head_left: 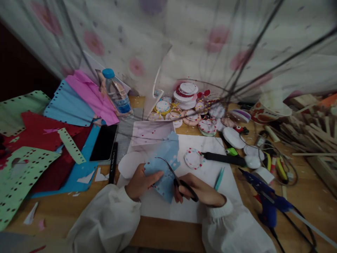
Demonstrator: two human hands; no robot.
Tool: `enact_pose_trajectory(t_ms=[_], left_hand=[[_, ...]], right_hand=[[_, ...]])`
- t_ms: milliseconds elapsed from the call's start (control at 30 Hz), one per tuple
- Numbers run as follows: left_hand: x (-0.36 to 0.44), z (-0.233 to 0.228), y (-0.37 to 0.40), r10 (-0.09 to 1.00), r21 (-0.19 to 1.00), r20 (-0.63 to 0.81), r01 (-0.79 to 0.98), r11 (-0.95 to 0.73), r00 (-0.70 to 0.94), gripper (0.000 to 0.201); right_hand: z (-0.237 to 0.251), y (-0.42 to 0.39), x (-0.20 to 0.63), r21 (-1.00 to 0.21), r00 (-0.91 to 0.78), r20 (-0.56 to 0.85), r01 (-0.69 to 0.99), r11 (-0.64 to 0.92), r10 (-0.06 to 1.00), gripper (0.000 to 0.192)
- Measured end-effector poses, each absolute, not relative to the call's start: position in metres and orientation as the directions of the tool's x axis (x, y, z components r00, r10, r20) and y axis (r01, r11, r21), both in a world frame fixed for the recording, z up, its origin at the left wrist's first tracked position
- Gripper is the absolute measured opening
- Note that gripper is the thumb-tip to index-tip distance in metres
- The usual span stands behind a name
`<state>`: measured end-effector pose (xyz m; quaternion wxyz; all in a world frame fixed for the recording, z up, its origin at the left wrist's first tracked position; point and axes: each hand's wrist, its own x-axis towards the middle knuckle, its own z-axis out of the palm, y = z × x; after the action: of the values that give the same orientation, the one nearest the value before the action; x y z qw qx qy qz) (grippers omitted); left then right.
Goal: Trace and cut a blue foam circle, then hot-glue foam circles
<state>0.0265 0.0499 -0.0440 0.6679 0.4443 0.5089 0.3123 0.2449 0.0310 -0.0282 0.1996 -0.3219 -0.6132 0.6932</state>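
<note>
Head view: pinching blue paper in the left grip and grasping scissors in the right grip, seemingly midway through cutting, with the blue paper between both yet to be severed.

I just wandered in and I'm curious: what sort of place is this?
Probably a papercraft worktable: punched coloured paper lies spread at the left, a blue glue gun lies at the right, and the right hand holds scissors at a blue sheet.
</note>
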Motion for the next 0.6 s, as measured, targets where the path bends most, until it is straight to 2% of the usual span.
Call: enact_pose_trajectory(t_ms=[367, 600], left_hand=[[0.0287, -0.0430, 0.0534, 0.865, 0.907, -0.411, 0.030, 0.421, 0.287, 0.039], [0.0313, -0.0388, 0.0525, 0.863, 0.922, -0.386, 0.111, 0.370, 0.326, 0.036]], right_hand=[[-0.0292, 0.0323, 0.2439, -0.977, -0.702, -0.206, 0.104, -0.188, 0.682, 0.061], [-0.0283, 0.0311, 0.2427, -0.976, -0.691, -0.208, 0.098, -0.195, 0.692, 0.062]])
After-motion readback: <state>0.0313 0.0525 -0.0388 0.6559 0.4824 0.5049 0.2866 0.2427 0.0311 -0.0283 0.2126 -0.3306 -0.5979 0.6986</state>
